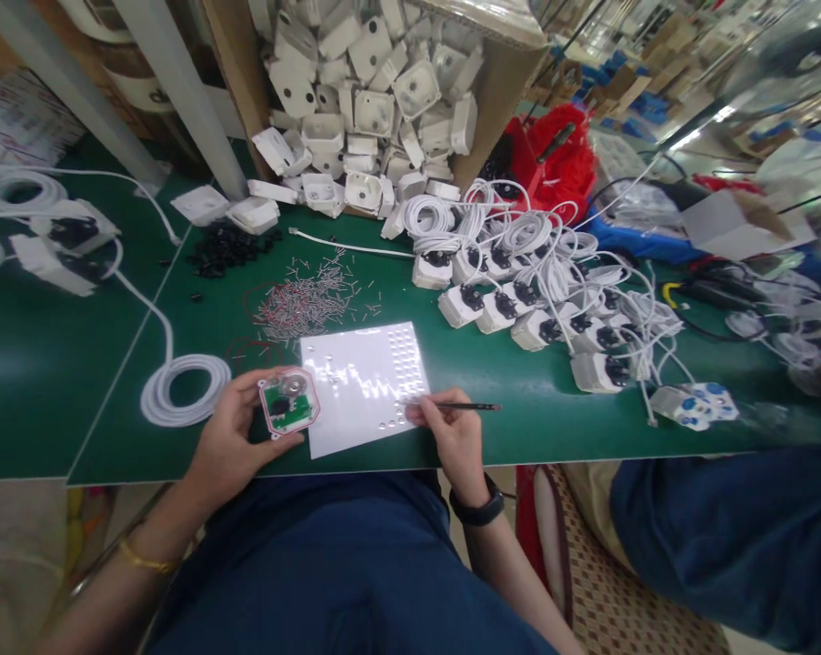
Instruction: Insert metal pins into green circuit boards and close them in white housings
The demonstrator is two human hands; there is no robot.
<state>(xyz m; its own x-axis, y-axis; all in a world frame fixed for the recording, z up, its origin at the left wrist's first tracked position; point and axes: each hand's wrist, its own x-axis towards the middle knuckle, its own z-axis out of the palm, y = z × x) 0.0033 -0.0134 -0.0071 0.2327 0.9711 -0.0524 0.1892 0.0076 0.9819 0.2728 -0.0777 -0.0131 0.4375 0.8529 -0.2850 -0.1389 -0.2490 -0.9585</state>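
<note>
My left hand point(236, 437) grips a small white housing point(289, 402) by its edges; a green circuit board, a round metallic part and a red seal around the rim show inside it. Between the fingers of my right hand point(455, 432) is a pair of dark tweezers point(475, 407), its tip pointing left over a white sheet point(355, 391). Small clear round dots sit in rows on the right part of that sheet. The sheet lies on the green table, right of the housing. Whether the tips hold a dot is too small to tell.
Loose screws point(307, 300) and black caps point(225, 250) lie behind the sheet. A cardboard box point(502, 100) of white housings stands at the back. White units with coiled cables point(536, 327) crowd the right. One cable coil point(185, 391) rests at left. Another person sits at right.
</note>
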